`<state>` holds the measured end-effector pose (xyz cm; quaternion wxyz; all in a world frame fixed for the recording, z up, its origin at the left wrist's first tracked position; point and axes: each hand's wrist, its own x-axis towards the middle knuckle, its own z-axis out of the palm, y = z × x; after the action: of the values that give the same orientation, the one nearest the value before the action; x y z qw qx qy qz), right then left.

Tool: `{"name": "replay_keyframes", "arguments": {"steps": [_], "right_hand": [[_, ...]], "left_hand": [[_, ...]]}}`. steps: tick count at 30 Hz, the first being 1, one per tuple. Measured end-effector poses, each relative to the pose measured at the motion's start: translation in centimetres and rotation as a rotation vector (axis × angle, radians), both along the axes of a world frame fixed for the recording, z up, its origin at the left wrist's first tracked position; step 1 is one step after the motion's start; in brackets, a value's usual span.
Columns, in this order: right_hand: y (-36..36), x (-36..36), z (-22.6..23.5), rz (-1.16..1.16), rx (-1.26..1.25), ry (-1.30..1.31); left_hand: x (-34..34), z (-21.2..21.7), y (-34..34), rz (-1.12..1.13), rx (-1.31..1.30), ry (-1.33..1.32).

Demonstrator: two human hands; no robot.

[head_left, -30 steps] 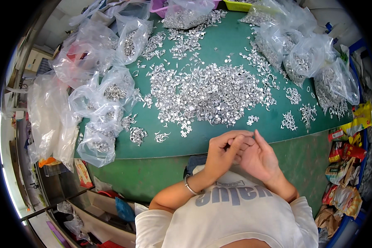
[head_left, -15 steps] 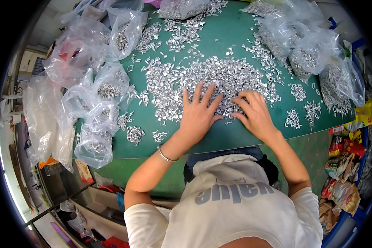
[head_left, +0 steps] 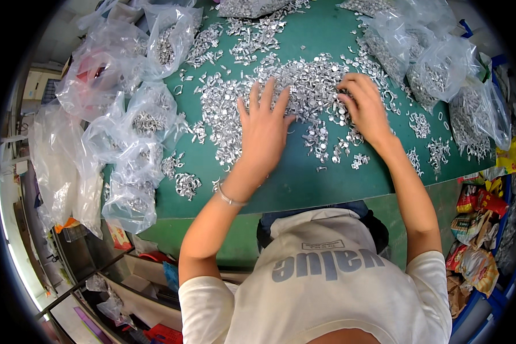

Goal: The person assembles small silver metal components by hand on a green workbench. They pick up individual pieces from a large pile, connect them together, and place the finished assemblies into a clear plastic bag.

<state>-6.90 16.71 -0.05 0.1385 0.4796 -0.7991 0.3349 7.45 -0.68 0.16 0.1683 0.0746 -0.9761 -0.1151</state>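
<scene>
Pieces (head_left: pixel 321 80): small, silver, shiny; some round and flat, some curved. Heaped loose in wide, jumbled pile on green table (head_left: pixel 304 186), partly under left hand (head_left: pixel 264 129) and at fingertips of right hand (head_left: pixel 366 109). Smaller clusters (head_left: pixel 360 161) lie nearer front edge.

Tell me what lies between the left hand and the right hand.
In the head view, small silvery metal pieces lie on the green tabletop between left hand and right hand.

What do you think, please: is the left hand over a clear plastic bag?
No, the left hand is partly over the heap of small silver metal pieces.
</scene>
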Motion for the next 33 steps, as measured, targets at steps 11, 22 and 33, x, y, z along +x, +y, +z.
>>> {"name": "replay_keyframes", "arguments": {"steps": [11,22,33], "right_hand": [[3.1,7.5,1.9,0.183,0.376,-0.166],[0.9,6.5,1.7,0.236,0.432,-0.085],[1.8,4.4,2.2,-0.056,0.163,-0.121]], "left_hand": [[5.2,-0.4,2.4,-0.232,0.141,-0.029],[3.1,-0.4,0.1,-0.046,-0.097,-0.062],[2.4,-0.2,-0.3,0.056,0.002,0.076]]}}
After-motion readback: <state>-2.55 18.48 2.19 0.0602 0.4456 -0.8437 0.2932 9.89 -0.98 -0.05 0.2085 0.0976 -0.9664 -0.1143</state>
